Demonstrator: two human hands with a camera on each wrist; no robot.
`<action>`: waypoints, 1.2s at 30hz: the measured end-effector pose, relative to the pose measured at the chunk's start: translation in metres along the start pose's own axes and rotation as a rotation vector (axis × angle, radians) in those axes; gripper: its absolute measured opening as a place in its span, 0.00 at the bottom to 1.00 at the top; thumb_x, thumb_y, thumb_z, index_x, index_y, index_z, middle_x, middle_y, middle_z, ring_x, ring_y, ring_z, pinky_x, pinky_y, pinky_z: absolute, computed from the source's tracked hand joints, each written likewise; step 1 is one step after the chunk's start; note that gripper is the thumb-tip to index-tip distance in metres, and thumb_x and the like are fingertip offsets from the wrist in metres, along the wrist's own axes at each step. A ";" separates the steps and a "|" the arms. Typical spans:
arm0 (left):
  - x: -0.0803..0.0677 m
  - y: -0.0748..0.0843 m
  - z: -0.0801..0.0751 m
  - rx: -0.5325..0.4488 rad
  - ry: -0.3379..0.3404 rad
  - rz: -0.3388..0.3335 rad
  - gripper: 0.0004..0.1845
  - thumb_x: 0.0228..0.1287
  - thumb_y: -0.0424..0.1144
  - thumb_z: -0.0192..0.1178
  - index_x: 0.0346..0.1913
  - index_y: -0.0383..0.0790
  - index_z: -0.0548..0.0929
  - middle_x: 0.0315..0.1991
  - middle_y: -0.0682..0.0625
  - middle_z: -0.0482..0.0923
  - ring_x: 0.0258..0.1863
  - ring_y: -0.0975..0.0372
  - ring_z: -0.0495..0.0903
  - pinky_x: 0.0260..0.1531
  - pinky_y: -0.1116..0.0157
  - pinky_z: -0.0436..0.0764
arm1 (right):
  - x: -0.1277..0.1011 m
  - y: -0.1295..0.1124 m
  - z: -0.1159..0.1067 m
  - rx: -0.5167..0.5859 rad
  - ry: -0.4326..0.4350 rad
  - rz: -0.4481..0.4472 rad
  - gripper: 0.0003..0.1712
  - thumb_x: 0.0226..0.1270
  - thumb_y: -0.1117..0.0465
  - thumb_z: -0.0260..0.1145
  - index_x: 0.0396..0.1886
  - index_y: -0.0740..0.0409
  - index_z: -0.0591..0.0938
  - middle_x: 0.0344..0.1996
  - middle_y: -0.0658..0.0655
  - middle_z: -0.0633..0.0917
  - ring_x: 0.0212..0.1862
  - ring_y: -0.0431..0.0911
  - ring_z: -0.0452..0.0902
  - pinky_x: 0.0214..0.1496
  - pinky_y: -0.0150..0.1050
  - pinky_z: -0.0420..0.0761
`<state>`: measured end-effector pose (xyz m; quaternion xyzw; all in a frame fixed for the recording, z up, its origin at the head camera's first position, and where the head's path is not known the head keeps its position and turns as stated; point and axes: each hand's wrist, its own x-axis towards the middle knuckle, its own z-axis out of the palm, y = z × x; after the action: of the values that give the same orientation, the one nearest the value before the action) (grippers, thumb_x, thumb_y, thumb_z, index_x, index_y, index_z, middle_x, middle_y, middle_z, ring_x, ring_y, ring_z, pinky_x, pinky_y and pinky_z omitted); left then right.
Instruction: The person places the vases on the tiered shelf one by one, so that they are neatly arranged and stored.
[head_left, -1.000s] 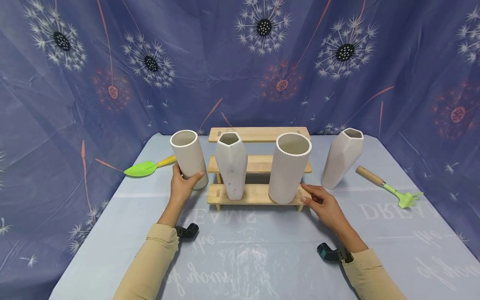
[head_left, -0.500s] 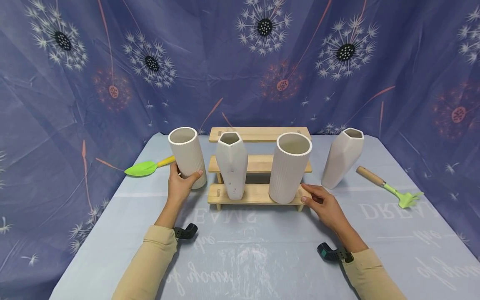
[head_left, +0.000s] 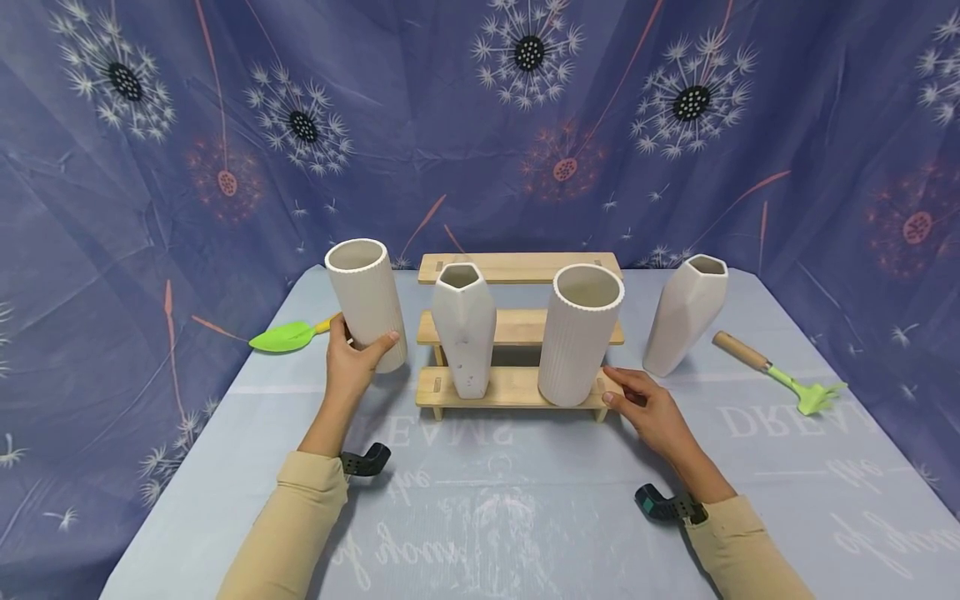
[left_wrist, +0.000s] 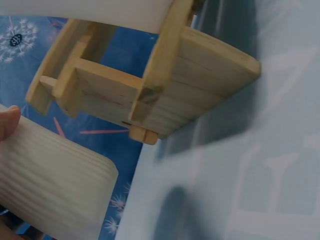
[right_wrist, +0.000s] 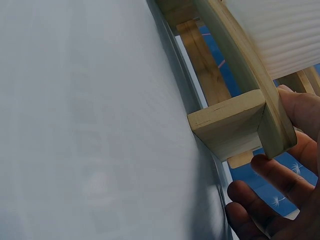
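Observation:
My left hand [head_left: 354, 361] grips a white ribbed cylinder vase [head_left: 367, 302] near its base, holding it lifted and tilted left of the wooden stepped rack [head_left: 517, 329]. The same ribbed vase [left_wrist: 50, 187] fills the lower left of the left wrist view, with the rack [left_wrist: 150, 90] beside it. My right hand [head_left: 641, 402] holds the rack's lower right end [right_wrist: 250, 120], thumb on top. On the bottom step stand a faceted white vase [head_left: 463, 329] and a wide ribbed vase [head_left: 579, 333].
A second faceted vase [head_left: 684, 314] stands right of the rack. A green rake with a wooden handle [head_left: 780, 375] lies at the right, a green trowel [head_left: 288, 335] at the left. The table wears a pale blue cloth [head_left: 495, 500], with a dandelion-print backdrop behind.
My left hand has raised the ribbed vase off the table and drawn it slightly left. The right hand stays on the rack's end.

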<state>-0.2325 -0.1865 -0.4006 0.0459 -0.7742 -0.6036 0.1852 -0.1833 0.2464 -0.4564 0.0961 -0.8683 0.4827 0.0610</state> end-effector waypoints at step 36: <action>0.010 0.063 -0.014 -0.113 -0.035 0.075 0.39 0.52 0.43 0.69 0.65 0.49 0.60 0.55 0.50 0.66 0.56 0.57 0.69 0.55 0.50 0.72 | -0.001 -0.001 -0.001 0.004 -0.007 -0.006 0.29 0.64 0.52 0.64 0.64 0.54 0.74 0.59 0.59 0.76 0.47 0.22 0.70 0.46 0.17 0.72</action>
<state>-0.2269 -0.1857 -0.3352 -0.0040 -0.7431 -0.6396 0.1965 -0.1821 0.2468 -0.4552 0.1006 -0.8672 0.4841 0.0590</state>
